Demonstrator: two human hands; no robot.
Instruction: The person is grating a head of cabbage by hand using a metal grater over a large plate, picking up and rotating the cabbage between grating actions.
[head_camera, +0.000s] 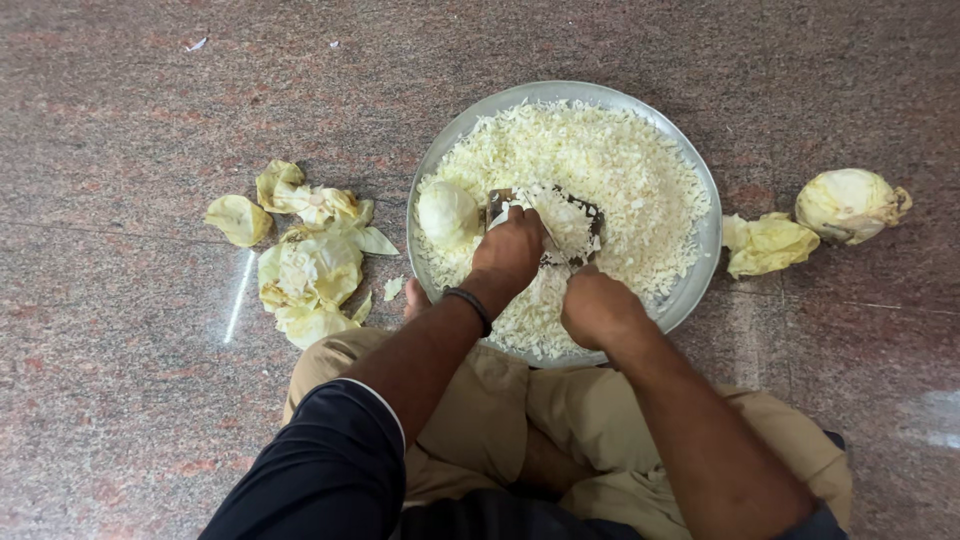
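Observation:
A wide metal platter (705, 235) on the stone floor is heaped with shredded cabbage (610, 170). A flat dark slicer (585, 215) lies across the heap. My left hand (510, 248), with a black band at the wrist, is closed over a piece of cabbage on the slicer's left end. My right hand (597, 307) is clenched at the slicer's near edge, gripping it. A pale peeled cabbage piece (447, 213) rests in the platter just left of my left hand.
Loose yellowed outer leaves (310, 270) lie on the floor left of the platter. A whole cabbage (848, 205) and a torn leaf (768, 243) sit to its right. My knees in tan trousers (520, 410) are folded right against the platter's near rim.

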